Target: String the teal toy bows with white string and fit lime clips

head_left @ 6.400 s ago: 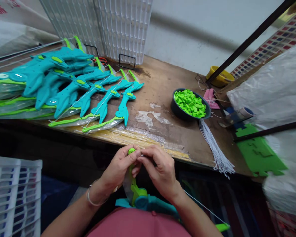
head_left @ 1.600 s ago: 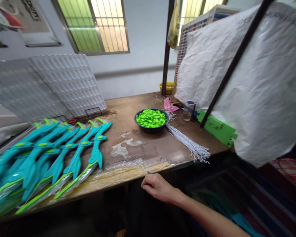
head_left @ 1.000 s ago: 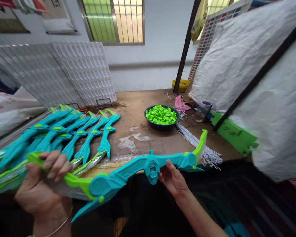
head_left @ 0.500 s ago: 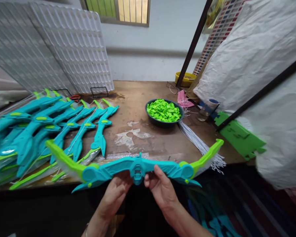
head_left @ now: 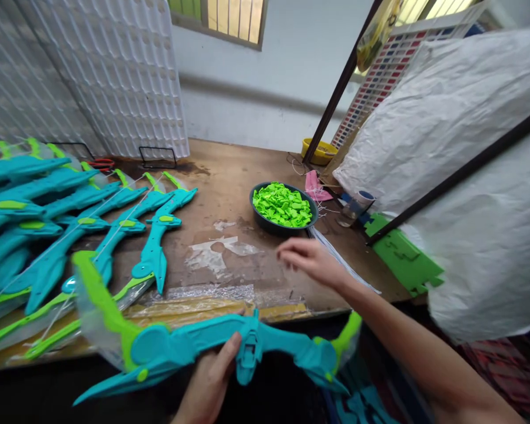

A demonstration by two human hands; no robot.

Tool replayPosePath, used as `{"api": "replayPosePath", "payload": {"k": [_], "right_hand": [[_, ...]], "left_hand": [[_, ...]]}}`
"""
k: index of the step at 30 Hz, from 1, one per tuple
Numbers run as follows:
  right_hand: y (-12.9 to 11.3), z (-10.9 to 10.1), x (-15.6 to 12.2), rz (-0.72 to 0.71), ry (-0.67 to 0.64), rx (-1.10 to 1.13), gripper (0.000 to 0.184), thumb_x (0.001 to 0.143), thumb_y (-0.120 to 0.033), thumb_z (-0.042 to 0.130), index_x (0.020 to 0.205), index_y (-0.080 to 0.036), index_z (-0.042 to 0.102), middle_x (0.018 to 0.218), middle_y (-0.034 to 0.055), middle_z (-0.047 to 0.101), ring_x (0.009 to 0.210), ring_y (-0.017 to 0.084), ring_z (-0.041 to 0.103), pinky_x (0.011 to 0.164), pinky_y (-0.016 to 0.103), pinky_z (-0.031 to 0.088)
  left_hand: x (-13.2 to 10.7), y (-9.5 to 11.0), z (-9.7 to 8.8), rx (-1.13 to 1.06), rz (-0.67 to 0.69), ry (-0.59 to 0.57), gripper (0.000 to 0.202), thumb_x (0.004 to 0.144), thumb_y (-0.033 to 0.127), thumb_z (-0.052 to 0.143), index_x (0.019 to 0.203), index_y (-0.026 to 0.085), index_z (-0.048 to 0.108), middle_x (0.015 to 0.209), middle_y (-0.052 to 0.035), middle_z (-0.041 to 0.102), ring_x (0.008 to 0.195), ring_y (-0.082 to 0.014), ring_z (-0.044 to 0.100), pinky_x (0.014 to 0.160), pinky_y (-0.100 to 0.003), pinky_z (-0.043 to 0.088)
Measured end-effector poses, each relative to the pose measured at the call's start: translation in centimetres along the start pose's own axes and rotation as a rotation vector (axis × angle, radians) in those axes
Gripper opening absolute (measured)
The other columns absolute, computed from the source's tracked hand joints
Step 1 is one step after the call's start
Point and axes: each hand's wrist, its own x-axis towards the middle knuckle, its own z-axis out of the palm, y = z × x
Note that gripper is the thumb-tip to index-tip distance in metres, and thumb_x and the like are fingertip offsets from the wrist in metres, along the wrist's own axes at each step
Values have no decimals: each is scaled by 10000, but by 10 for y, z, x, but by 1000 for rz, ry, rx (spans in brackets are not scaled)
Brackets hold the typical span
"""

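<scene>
A turquoise toy bow (head_left: 203,335) with lime-green limbs lies across the lower part of the view, tilted slightly. My left hand (head_left: 214,368) grips it from below just left of its middle, thumb on the front. In its centre is a small slotted housing. My right hand (head_left: 307,259) is off the bow and over the table, just in front of a dark bowl (head_left: 265,227). Its fingers are loosely bent and a little apart, and I see nothing in them. Small lime-green plastic pieces (head_left: 285,203) fill the bowl.
Several turquoise bows (head_left: 154,235) are piled on the left of the table. A bundle of white cords (head_left: 340,259) runs beneath my right forearm. Further right are a pink cloth (head_left: 315,187), a clear cup (head_left: 357,206), a green foam mat (head_left: 401,253) and a slanting dark bar (head_left: 459,171).
My right hand has let go of the bow and moved up towards the bowl. The bow, now in my left hand alone, is lower and tilted. The view has shifted right.
</scene>
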Motion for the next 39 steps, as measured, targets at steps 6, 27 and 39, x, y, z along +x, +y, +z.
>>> {"api": "replayPosePath", "payload": {"k": [6, 27, 39], "right_hand": [[59, -13, 139, 217, 335, -526, 223, 950, -232, 585, 1028, -112, 756, 1110, 195, 758, 1081, 295, 683, 945, 380, 502], [54, 40, 73, -304, 349, -129, 165, 916, -249, 624, 1065, -178, 613, 981, 63, 664, 890, 193, 630, 859, 350, 521], [15, 84, -123, -309, 39, 37, 279, 950, -194, 633, 1226, -232, 619, 1082, 79, 679, 1005, 214, 657, 875, 369, 548]], "left_hand": [[-8, -38, 7, 33, -97, -37, 598, 748, 609, 798, 1176, 191, 791, 1179, -140, 774, 1280, -409, 618, 1172, -538, 405], [6, -15, 10, -29, -247, -128, 490, 767, 580, 818, 908, 126, 702, 800, -61, 687, 727, -194, 591, 695, -306, 480], [2, -18, 17, -33, -197, -165, 466, 763, 531, 837, 944, 116, 725, 858, -69, 701, 785, -193, 591, 751, -303, 476]]}}
